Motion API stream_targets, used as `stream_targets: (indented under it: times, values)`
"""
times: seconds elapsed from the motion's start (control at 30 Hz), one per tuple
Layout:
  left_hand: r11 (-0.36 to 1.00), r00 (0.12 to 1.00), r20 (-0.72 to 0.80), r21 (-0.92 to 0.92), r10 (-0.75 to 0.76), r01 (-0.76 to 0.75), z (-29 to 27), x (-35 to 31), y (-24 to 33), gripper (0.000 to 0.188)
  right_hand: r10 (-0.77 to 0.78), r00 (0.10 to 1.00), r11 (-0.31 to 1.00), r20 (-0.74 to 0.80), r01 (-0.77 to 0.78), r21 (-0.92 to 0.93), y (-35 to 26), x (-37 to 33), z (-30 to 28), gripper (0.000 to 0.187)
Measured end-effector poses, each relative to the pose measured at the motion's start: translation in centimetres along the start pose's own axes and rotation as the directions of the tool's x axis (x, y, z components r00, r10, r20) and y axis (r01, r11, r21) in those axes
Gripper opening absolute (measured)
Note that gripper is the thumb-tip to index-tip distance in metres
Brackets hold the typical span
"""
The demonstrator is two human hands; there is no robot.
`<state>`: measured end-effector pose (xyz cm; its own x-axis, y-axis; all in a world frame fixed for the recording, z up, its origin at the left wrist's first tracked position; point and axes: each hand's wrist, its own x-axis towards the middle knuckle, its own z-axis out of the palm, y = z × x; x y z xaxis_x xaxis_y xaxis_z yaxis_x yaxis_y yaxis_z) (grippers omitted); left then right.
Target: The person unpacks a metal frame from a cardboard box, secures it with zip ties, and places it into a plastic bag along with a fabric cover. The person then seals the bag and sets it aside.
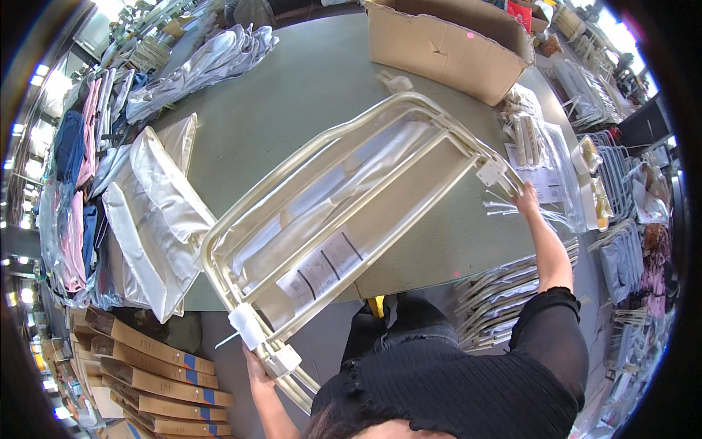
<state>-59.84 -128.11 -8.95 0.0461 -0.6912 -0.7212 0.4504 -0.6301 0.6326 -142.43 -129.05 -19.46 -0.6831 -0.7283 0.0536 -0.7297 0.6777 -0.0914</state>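
A folded cream metal-tube frame (365, 197) is held tilted across the front of the green table. Light fabric or clear plastic and a printed paper sheet (322, 269) show between its tubes. My left hand (257, 368) grips the lower left end, beside a white plastic fitting (285, 361); its fingers are partly hidden behind the tubes. Near that corner a white wrap (247, 326) goes round the tubes, and a thin strip sticks out. My right hand (526, 200) is closed on the tube at the right end. Thin white cable ties (504, 209) fan out beside it.
Cream fabric panels (150, 212) hang over the table's left edge. A cardboard box (446, 51) stands at the far side, near plastic bags (530, 135). Stacked tube frames (490, 300) lie below right, flat cartons (157, 380) below left. Wrapped silvery covers (208, 69) lie far left.
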Motion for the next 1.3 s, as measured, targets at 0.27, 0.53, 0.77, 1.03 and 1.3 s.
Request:
stream_targets:
  times: [0.27, 0.53, 0.77, 1.03, 1.3]
  values:
    - [0.986, 0.988, 0.045, 0.080, -0.147, 0.143, -2.6, 7.5, 5.1, 0.073, 0.163, 0.974, 0.965, 0.156, -0.191, 0.183, -3.5, -8.8, -7.6, 0.053]
    - [0.670, 0.517, -0.530, 0.733, 0.672, -0.118, -2.3, 9.8, 12.9, 0.044, 0.043, 0.980, 0.922, 0.197, -0.115, 0.371, -7.3, -12.2, -9.6, 0.041]
    - [0.320, 0.585, 0.593, 0.497, 0.553, -0.806, 31.2, 10.6, 2.3, 0.029, -0.103, 0.928, 0.901, 0.359, -0.066, 0.428, -7.0, -11.7, -9.9, 0.046]
    - [0.187, 0.756, 0.645, 0.761, -0.115, -0.621, 57.6, 10.9, -13.6, 0.044, -0.233, 0.949, 0.789, 0.213, 0.056, 0.612, 1.7, -10.3, -8.2, 0.061]
    - [0.344, 0.697, 0.715, 0.642, 0.055, -0.685, 54.0, 14.2, -11.7, 0.042, -0.348, 0.928, 0.937, 0.137, 0.340, 0.075, 8.8, -3.6, -3.2, 0.077]
